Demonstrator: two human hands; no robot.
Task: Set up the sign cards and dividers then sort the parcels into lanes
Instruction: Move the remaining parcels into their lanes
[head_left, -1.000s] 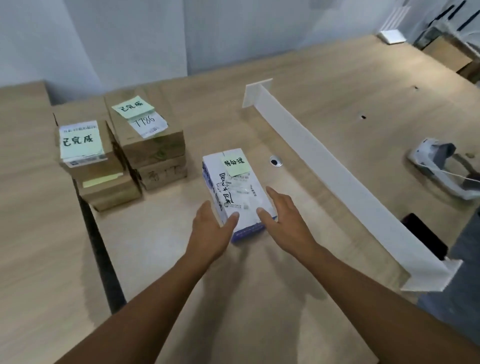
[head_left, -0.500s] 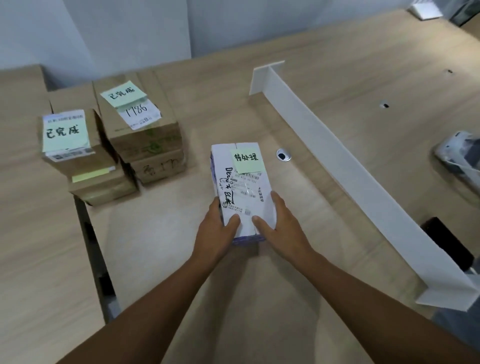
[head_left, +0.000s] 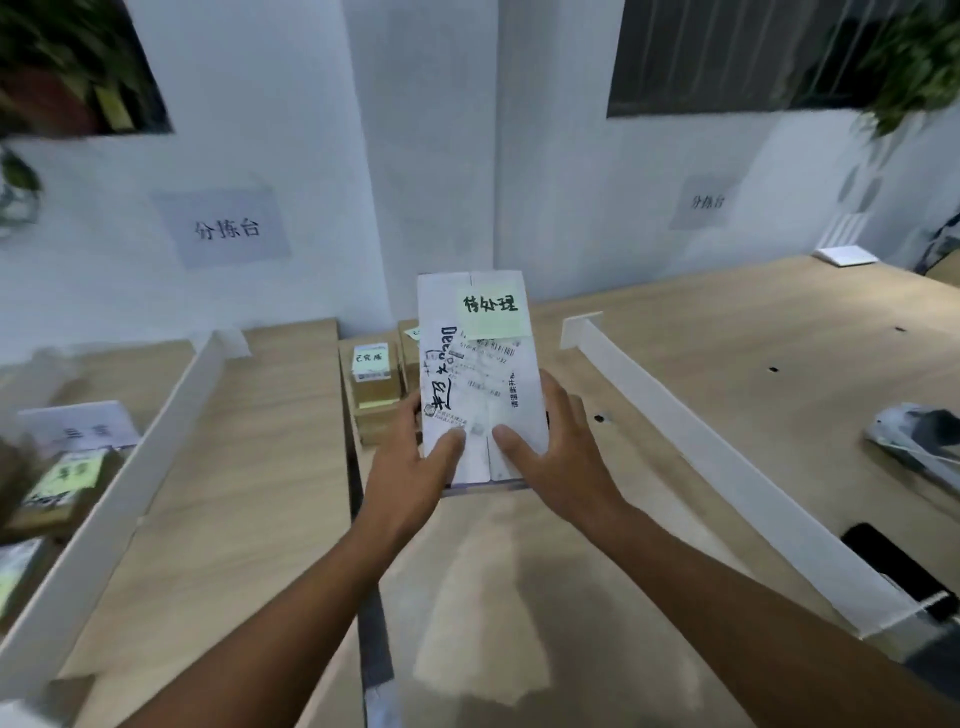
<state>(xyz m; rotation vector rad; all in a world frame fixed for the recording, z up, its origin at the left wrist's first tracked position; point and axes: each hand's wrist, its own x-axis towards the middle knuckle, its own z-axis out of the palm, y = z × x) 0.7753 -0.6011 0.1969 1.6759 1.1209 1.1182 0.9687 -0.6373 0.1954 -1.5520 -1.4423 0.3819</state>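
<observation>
**A:** What's changed with the white parcel (head_left: 478, 384)?

**B:** A second ago it lay flat on the table (head_left: 519, 597) with both hands just closing on its near end. Now it's lifted clear and tipped face-up toward the person, its shadow on the wood below the wrists

**A:** How is it held?

**B:** The left hand (head_left: 410, 467) takes its left edge and the right hand (head_left: 566, 462) its right. Both thumbs lie on the top face and the fingers curl round behind, mostly hidden

**A:** So where does the sorting stand?

**B:** This one looks picked up and bound for a lane, though I can't tell which. One white divider (head_left: 130, 483) stands well left of the left hand, another divider (head_left: 727, 467) right of the right hand

**A:** What's it made of?

**B:** It's a slim oblong carton of smooth white card with a centre seam, a printed label and marker scrawl. A pale green sticky note (head_left: 491, 312) sits at the end farthest from the thumbs. Brown corrugated boxes (head_left: 376, 400) sit just beyond the left fingers. The dividers are thin, stiff, matte strips
</observation>
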